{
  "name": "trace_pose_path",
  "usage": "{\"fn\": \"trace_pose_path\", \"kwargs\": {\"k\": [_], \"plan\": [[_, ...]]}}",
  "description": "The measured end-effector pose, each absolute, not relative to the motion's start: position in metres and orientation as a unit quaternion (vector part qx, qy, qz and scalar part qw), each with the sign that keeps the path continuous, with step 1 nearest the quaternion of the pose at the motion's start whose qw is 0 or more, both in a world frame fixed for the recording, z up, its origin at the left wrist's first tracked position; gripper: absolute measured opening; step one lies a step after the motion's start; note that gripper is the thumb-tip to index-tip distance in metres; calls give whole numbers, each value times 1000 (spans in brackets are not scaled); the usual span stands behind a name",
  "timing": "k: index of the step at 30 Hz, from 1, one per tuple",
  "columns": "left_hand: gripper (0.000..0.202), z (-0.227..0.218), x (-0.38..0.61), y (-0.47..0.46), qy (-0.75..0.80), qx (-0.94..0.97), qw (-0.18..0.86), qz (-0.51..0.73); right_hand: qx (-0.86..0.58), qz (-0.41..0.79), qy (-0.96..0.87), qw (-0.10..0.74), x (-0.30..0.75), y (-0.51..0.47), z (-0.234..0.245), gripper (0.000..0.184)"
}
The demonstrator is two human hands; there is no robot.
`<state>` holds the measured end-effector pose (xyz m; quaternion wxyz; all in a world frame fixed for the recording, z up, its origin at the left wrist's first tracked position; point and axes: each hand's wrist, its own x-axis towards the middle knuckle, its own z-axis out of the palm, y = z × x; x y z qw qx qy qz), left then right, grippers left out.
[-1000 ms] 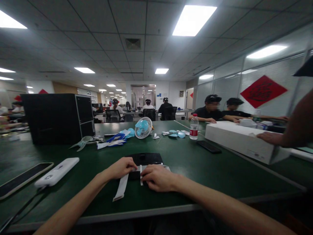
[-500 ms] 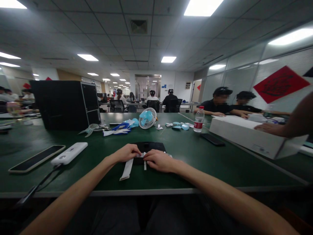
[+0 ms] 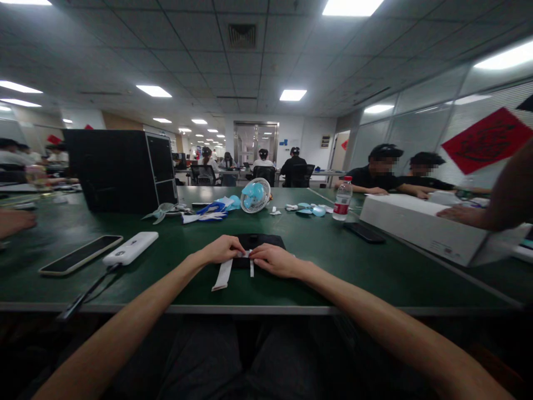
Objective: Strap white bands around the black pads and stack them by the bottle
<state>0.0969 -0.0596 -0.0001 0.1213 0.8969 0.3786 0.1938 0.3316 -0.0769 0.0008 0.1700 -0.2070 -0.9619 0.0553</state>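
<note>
A flat black pad (image 3: 266, 242) lies on the green table (image 3: 316, 278) in front of me. White strips (image 3: 222, 276) lie across its near edge and trail toward me. My left hand (image 3: 220, 250) is curled over the left strip, fingertips pressed down on it. My right hand (image 3: 273, 260) rests beside it, fingers closed on a narrow white strip at the pad's edge. The two hands almost touch.
A phone (image 3: 80, 254) and a white power bank (image 3: 131, 248) with a cable lie at left. A black box (image 3: 120, 169), a blue fan (image 3: 255, 195), gloves, a water bottle (image 3: 342, 199), another phone (image 3: 366, 233) and a white carton (image 3: 420, 225) with a person's hand stand further off. Other people sit behind.
The view has tilted and drawn back, so the table sits higher and my lap shows. My hands stay on the strips, slightly closer together.
</note>
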Motion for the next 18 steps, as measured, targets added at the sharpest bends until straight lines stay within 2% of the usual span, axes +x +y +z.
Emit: {"fn": "trace_pose_path", "kwargs": {"k": [18], "plan": [[25, -4, 93, -57, 368, 901, 113, 201, -204, 61, -963, 162, 329, -76, 6, 32]]}}
